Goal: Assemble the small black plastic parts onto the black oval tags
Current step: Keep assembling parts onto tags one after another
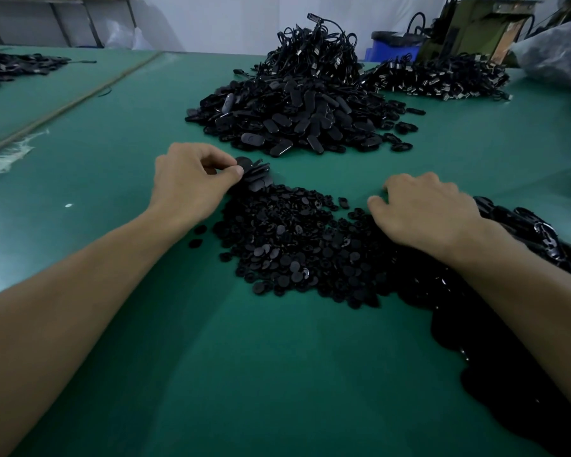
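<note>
Picking stage, by the look of it: left hand at the far edge of the near pile, thumb and fingers pinching a small fanned stack of flat black oval plastic tags, held low over the green table. Right hand lies knuckles-up on the spread pile of small round black plastic parts, fingers curled down into it; fingertips are hidden, so cannot tell whether it holds a part. No part seen seated on a tag in the stack. Big heap of loose black oval tags sits well beyond both hands, with corded black pieces mounded on top. Judgement: fetching 1 part to meet 1 tag. Next move calls for the right hand to single out 1 part from a dense pile, turn it the right way and bring it to the top tag while the left steadies the stack; lifting 2 at once looks the likely slip.
</note>
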Action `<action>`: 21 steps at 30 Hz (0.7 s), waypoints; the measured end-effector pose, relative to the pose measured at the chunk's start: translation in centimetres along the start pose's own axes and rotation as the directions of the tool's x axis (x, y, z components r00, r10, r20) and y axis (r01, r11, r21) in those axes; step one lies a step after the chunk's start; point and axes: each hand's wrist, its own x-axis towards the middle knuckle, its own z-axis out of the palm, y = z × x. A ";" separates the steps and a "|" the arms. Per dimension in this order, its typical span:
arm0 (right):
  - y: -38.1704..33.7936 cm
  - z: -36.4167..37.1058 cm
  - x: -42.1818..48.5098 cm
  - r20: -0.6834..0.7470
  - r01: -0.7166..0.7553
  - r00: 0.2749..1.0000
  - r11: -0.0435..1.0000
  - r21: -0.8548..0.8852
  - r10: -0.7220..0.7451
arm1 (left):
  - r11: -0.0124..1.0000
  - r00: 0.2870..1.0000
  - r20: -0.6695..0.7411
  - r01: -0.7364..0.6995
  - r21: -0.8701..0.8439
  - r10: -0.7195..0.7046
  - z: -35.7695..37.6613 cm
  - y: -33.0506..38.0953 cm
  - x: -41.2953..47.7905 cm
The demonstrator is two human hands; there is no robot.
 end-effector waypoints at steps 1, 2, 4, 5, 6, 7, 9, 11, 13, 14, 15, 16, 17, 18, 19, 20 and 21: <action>0.0 0.1 0.0 -0.022 0.029 0.999 0.999 0.027 -0.028 | 1.000 1.000 0.002 0.004 -0.002 -0.004 0.0 0.0 0.0; 0.0 0.1 0.1 -0.045 0.058 0.997 0.998 0.039 -0.057 | 1.000 1.000 0.001 0.007 -0.005 -0.007 0.0 0.1 0.0; 0.0 0.0 0.1 -0.093 0.102 0.991 0.993 0.057 -0.097 | 1.000 1.000 -0.001 0.005 -0.001 -0.005 -0.1 0.2 -0.1; 0.0 0.0 0.2 -0.112 0.113 0.988 0.990 0.081 -0.104 | 1.000 1.000 -0.001 0.005 0.002 -0.005 0.0 0.3 -0.1; 0.0 -0.1 0.3 -0.122 0.121 0.987 0.987 0.109 -0.108 | 1.000 1.000 -0.001 0.006 0.003 -0.006 0.0 0.4 -0.2; 0.1 -0.1 0.3 -0.123 0.130 0.986 0.983 0.132 -0.114 | 1.000 1.000 -0.004 0.007 0.003 -0.007 0.0 0.5 -0.2; 0.2 -0.1 0.6 -0.121 0.144 0.985 0.976 0.164 -0.125 | 1.000 1.000 -0.017 -0.002 -0.003 0.002 -0.1 0.7 -0.4; 0.4 0.0 0.7 -0.131 0.147 0.984 0.974 0.174 -0.125 | 0.999 0.999 -0.033 -0.038 0.006 0.038 -0.1 1.0 -0.6; 0.4 0.2 0.8 -0.145 0.138 0.982 0.981 0.138 -0.118 | 0.996 0.995 -0.045 -0.088 0.029 0.089 -0.1 1.5 -0.9; 0.5 0.2 0.9 -0.139 0.125 0.984 0.987 0.101 -0.111 | 0.994 0.993 -0.050 -0.108 0.034 0.110 0.0 1.7 -1.1; 0.5 0.2 0.9 -0.121 0.099 0.988 0.993 0.061 -0.091 | 0.992 0.991 -0.054 -0.124 0.034 0.125 0.0 1.8 -1.2; 0.6 0.1 0.9 -0.101 0.061 0.993 0.997 0.035 -0.057 | 0.990 0.989 -0.055 -0.137 0.034 0.139 0.1 1.9 -1.3; 0.6 -0.1 0.7 -0.089 0.028 0.996 0.999 0.025 -0.026 | 0.988 0.987 -0.054 -0.149 0.035 0.151 0.2 2.0 -1.3; 0.6 -0.2 0.6 -0.090 0.013 0.996 1.000 0.023 -0.010 | 0.987 0.986 -0.052 -0.159 0.038 0.161 0.2 2.0 -1.4; 0.6 -0.2 0.6 -0.101 0.017 0.995 1.000 0.024 -0.014 | 0.985 0.984 -0.052 -0.167 0.040 0.169 0.3 2.1 -1.4; 0.6 -0.2 0.5 -0.112 0.034 0.993 0.999 0.031 -0.030 | 0.984 0.983 -0.055 -0.173 0.041 0.175 0.4 2.1 -1.5; 0.5 -0.2 0.5 -0.121 0.059 0.991 0.997 0.044 -0.053 | 0.983 0.982 -0.060 -0.178 0.038 0.180 0.4 2.2 -1.5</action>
